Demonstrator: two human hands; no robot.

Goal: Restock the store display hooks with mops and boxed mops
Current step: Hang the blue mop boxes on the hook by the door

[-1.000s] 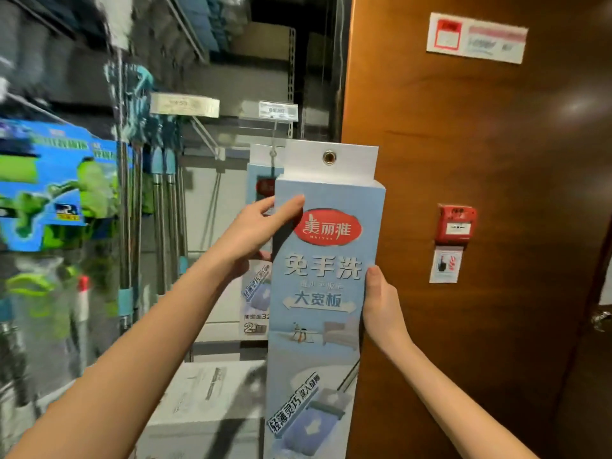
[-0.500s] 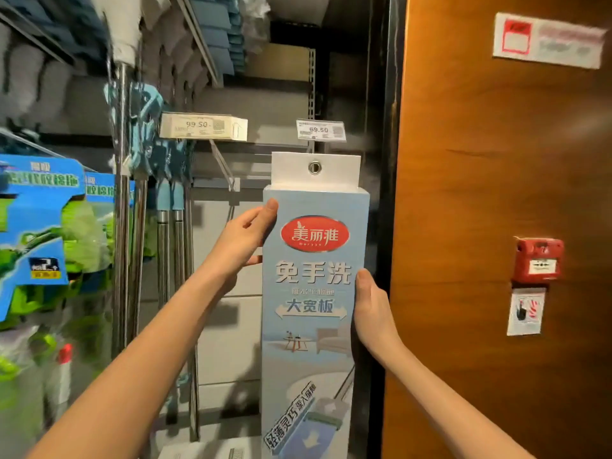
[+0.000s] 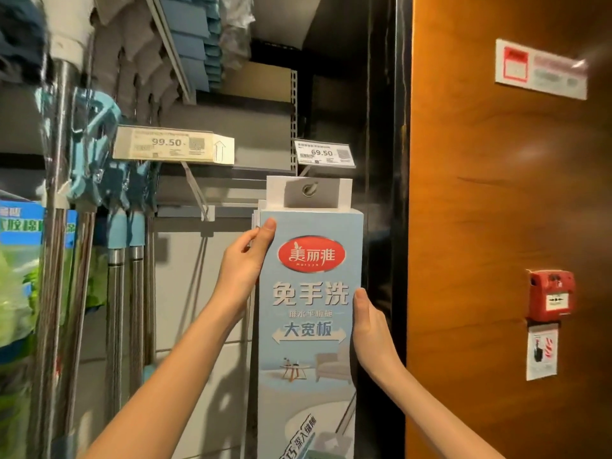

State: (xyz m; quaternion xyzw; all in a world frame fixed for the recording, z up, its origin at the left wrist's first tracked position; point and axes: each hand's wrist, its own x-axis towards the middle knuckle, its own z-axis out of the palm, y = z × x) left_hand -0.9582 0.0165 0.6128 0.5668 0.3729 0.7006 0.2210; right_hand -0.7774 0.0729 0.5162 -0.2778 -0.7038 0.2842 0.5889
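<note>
While upright, box [image 3: 309,309] in right hand [image 3: 371,332]

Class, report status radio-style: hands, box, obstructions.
Left hand and right hand grip boxed mop. Eyelet under 69.50 price tag. No obstruction seen.

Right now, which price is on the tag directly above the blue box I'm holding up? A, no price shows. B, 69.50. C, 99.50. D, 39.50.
B: the small tag just above the boxed mop and its white hanging tab reads 69.50, while 99.50 is on the wider tag further left.
</note>
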